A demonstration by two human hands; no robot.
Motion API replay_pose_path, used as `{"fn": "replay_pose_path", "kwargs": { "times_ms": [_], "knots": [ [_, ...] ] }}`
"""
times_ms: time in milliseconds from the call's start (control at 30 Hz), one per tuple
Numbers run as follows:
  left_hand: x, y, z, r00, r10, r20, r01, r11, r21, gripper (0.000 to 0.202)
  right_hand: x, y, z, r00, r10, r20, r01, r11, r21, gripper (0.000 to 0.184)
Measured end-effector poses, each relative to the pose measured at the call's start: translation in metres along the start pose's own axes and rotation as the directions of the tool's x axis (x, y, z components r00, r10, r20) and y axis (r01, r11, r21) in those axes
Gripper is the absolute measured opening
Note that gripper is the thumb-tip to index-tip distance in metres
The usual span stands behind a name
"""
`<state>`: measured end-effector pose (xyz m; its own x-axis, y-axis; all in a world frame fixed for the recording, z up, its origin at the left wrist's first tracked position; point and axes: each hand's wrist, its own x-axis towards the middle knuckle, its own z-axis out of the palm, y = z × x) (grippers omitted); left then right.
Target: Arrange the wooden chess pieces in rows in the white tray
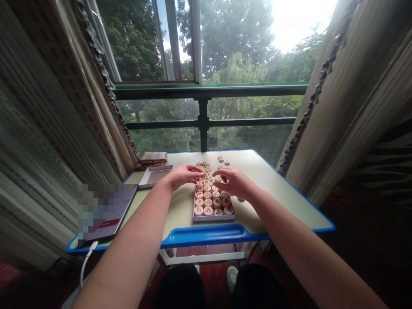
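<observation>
A shallow white box (213, 217) lies on the small table (283, 189) and holds rows of round wooden chess pieces (212, 201) marked in red and black. My left hand (185, 174) hovers at the box's far left corner, fingers curled over the pieces there. My right hand (233, 180) rests at the far right corner, fingers bent onto the pieces. Whether either hand pinches a piece is hidden. Loose pieces (222, 161) lie scattered just beyond the box.
An empty box lid (154, 176) and a printed box (152, 158) sit at the back left. A tablet with a white cable (106, 210) lies at the left. The table's blue front lip (206, 236) faces me. Curtains flank a window with a green railing (202, 124).
</observation>
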<state>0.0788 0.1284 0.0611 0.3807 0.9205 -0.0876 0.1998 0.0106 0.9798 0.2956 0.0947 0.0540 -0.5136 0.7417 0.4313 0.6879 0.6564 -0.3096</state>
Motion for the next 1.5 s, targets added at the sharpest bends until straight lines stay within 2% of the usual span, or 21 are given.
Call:
{"fn": "replay_pose_path", "kwargs": {
  "times_ms": [100, 200, 333, 467, 633, 767, 900, 1033, 1133, 1267, 1367, 1500],
  "knots": [
    [-0.003, 0.004, 0.004, 0.995, 0.015, 0.096, -0.012, 0.999, -0.031, 0.034, 0.000, 0.000, 0.002, 1.000, -0.007, -0.012, 0.007, 1.000, 0.014, 0.032],
    [-0.005, 0.006, 0.007, 0.987, 0.030, 0.160, -0.022, 0.998, -0.050, 0.030, -0.001, -0.002, 0.003, 0.999, -0.013, -0.046, 0.015, 0.999, 0.034, 0.027],
    [-0.006, 0.009, 0.009, 0.984, 0.027, 0.176, -0.014, 0.997, -0.074, 0.036, -0.002, -0.005, 0.003, 0.996, -0.033, -0.084, 0.036, 0.998, 0.043, 0.023],
    [-0.007, 0.009, 0.011, 0.976, 0.007, 0.218, 0.012, 0.996, -0.085, 0.039, -0.002, -0.008, 0.003, 0.996, -0.037, -0.084, 0.039, 0.999, 0.030, 0.028],
    [-0.006, 0.007, 0.010, 0.964, -0.003, 0.265, 0.015, 0.999, -0.043, 0.039, -0.002, -0.009, 0.005, 0.999, -0.027, -0.027, 0.027, 0.999, 0.025, 0.027],
    [-0.005, 0.006, 0.007, 0.966, -0.048, 0.254, 0.037, 0.998, 0.049, 0.039, -0.002, -0.011, 0.006, 1.000, 0.010, 0.009, -0.010, 1.000, 0.006, 0.022],
    [-0.003, 0.003, 0.005, 0.982, -0.042, 0.183, 0.026, 0.996, 0.091, 0.038, -0.002, -0.012, 0.004, 0.997, 0.057, 0.047, -0.056, 0.998, -0.027, 0.022],
    [0.004, -0.003, 0.003, 0.999, 0.050, -0.020, -0.049, 0.998, 0.039, 0.034, -0.002, -0.011, -0.003, 0.990, 0.110, 0.088, -0.109, 0.994, -0.016, 0.025],
    [0.012, -0.009, 0.001, 0.972, 0.107, -0.208, -0.105, 0.994, 0.018, 0.033, -0.002, -0.010, -0.008, 0.987, 0.118, 0.106, -0.122, 0.992, 0.027, 0.027],
    [0.022, -0.018, -0.001, 0.907, 0.167, -0.387, -0.148, 0.986, 0.078, 0.032, -0.002, -0.009, -0.013, 0.982, 0.154, 0.108, -0.162, 0.984, 0.072, 0.029],
    [0.025, -0.021, 0.000, 0.889, 0.198, -0.412, -0.160, 0.979, 0.125, 0.031, -0.002, -0.010, -0.017, 0.967, 0.198, 0.160, -0.218, 0.969, 0.114, 0.031],
    [0.026, -0.020, 0.003, 0.897, 0.194, -0.397, -0.137, 0.976, 0.168, 0.032, -0.004, -0.016, -0.024, 0.908, 0.207, 0.364, -0.280, 0.947, 0.160, 0.032]
  ]
}}
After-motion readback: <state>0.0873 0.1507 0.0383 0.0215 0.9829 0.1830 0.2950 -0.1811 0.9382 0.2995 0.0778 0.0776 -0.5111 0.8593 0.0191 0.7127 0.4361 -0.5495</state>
